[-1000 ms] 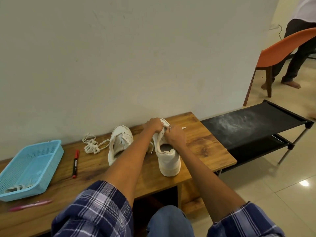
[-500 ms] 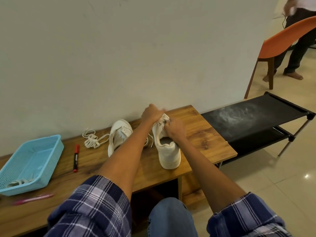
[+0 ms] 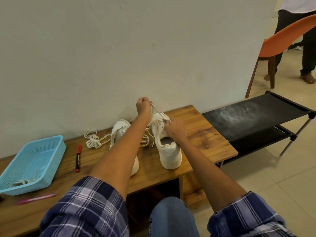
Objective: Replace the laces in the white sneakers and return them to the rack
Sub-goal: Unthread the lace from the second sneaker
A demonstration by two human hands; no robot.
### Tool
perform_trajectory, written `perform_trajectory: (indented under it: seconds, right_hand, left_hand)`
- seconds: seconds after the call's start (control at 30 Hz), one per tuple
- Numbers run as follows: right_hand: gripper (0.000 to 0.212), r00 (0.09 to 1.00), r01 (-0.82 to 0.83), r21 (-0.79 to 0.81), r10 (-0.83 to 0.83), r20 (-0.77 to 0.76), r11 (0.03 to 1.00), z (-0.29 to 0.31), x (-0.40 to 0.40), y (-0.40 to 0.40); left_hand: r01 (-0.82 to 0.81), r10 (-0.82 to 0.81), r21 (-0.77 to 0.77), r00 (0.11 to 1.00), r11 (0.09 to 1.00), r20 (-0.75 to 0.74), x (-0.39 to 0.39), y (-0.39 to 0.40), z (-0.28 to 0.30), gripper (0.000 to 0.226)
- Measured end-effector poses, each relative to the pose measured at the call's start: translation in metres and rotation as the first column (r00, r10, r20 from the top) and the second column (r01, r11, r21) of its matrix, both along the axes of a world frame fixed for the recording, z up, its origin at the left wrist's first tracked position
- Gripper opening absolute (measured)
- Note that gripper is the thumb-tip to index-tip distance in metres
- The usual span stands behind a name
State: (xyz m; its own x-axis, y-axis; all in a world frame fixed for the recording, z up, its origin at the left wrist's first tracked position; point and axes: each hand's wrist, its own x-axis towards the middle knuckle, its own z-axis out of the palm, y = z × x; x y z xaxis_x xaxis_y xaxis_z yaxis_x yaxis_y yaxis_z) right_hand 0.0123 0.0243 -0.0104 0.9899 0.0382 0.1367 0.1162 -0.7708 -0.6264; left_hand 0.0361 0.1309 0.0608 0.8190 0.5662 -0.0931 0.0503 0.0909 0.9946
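Note:
Two white sneakers stand on the wooden table (image 3: pixel 205 134). The right sneaker (image 3: pixel 169 151) has its heel toward me. My left hand (image 3: pixel 143 106) is raised above its toe and pinches a white lace (image 3: pixel 157 112) pulled taut up from the eyelets. My right hand (image 3: pixel 174 129) grips the sneaker's upper at the eyelets. The left sneaker (image 3: pixel 119 130) is partly hidden behind my left forearm. A loose bundle of white laces (image 3: pixel 93 139) lies to its left. The black two-tier shoe rack (image 3: pixel 253 120) stands right of the table.
A light blue basket (image 3: pixel 51 151) with a lace inside sits at the table's left. A red and black marker (image 3: pixel 78 158) and a pink pen (image 3: pixel 35 198) lie nearby. An orange chair (image 3: pixel 282 40) and a standing person (image 3: pixel 307 36) are at the far right.
My left hand has lifted up and away from the sneaker, drawing the lace taut. My right hand stays on the sneaker's eyelets.

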Motion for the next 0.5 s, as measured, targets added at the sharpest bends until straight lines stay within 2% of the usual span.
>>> perform_trajectory:
  seconds: [0.03,0.07,0.1,0.13,0.2,0.27,0.33,0.4,0.5]
  right_hand:
    - [0.031,1.000,-0.002,-0.003,0.002,-0.005,1.000,0.000,0.000,0.000]
    - [0.030,1.000,-0.001,0.001,0.001,-0.006,1.000,0.000,0.001,0.001]
    - [0.030,1.000,0.000,0.006,0.001,-0.008,1.000,0.000,0.001,0.001]
    - [0.030,1.000,-0.001,0.011,0.002,-0.009,1.000,0.000,0.001,0.001]
    - [0.031,1.000,-0.006,0.017,0.006,-0.013,1.000,0.000,0.001,0.001]
    - [0.027,1.000,-0.015,0.023,0.015,-0.024,1.000,0.000,0.001,0.001]
    - [0.028,0.999,-0.014,0.035,0.016,-0.038,0.999,0.002,0.000,0.001]
    - [0.026,0.999,-0.008,0.054,0.010,-0.044,0.999,0.002,0.001,0.001]
    - [0.024,1.000,0.002,0.041,-0.001,-0.029,0.999,0.002,0.000,0.001]
  left_hand:
    - [-0.001,0.001,-0.011,1.000,1.000,-0.021,-0.001,-0.002,-0.001,0.025]
    - [0.015,-0.012,0.048,0.998,0.999,-0.057,-0.001,-0.004,-0.005,0.025]
    - [0.065,-0.043,0.187,0.992,0.980,-0.121,-0.001,-0.005,-0.010,0.026]
    - [0.150,-0.074,0.381,0.976,0.912,-0.206,-0.001,-0.006,-0.014,0.026]
    - [0.365,-0.097,0.683,0.913,0.633,-0.397,-0.002,-0.005,-0.018,0.033]
    - [0.519,-0.076,0.757,0.841,0.397,-0.536,-0.004,-0.004,-0.015,0.047]
    - [0.588,-0.006,0.776,0.798,0.227,-0.602,-0.005,-0.005,-0.014,0.050]
    - [0.598,0.046,0.784,0.790,0.168,-0.612,-0.004,-0.008,-0.019,0.046]
    - [0.605,0.004,0.766,0.784,0.219,-0.621,-0.006,-0.010,-0.023,0.032]
